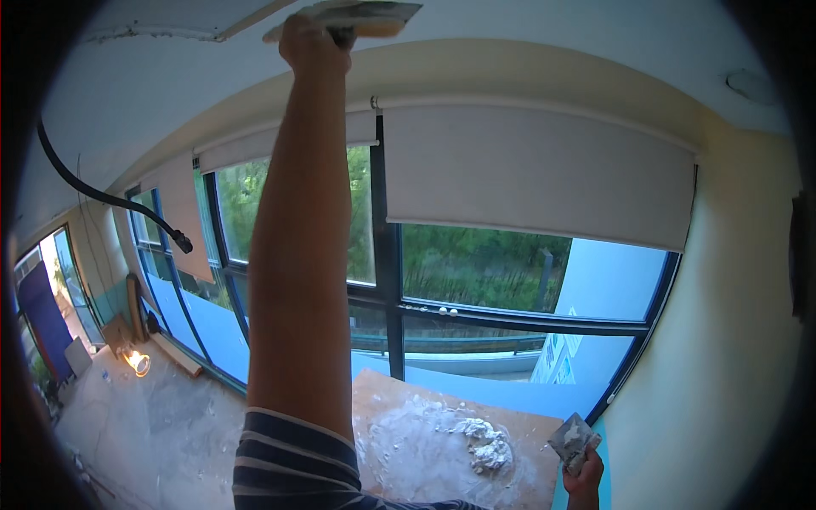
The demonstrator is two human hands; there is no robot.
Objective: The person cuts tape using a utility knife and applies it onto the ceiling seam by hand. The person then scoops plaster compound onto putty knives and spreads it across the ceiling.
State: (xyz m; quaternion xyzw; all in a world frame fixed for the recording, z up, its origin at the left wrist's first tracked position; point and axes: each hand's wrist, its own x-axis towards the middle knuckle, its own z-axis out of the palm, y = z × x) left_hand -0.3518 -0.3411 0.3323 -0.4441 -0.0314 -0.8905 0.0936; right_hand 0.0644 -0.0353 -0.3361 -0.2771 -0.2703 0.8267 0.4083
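My left arm, in a dark striped sleeve, reaches straight up to the ceiling (476,21). At its end my left hand (313,44) is closed round a plastering trowel (374,12), whose wide flat blade lies at or close to the ceiling; I cannot tell if it touches. Low on the right, my right hand (584,478) grips a putty knife (573,437) with a broad grey blade smeared with white. Between the arms, a board (544,425) bears a heap of wet white plaster (486,446) and a thin smeared layer around it.
A black cable (102,194) hangs at the left. Windows with roller blinds (540,166) line the wall ahead, and a pale yellow wall (722,340) stands at the right. A lit lamp (136,362) sits on the dusty floor (161,425) at the far left, near an open door.
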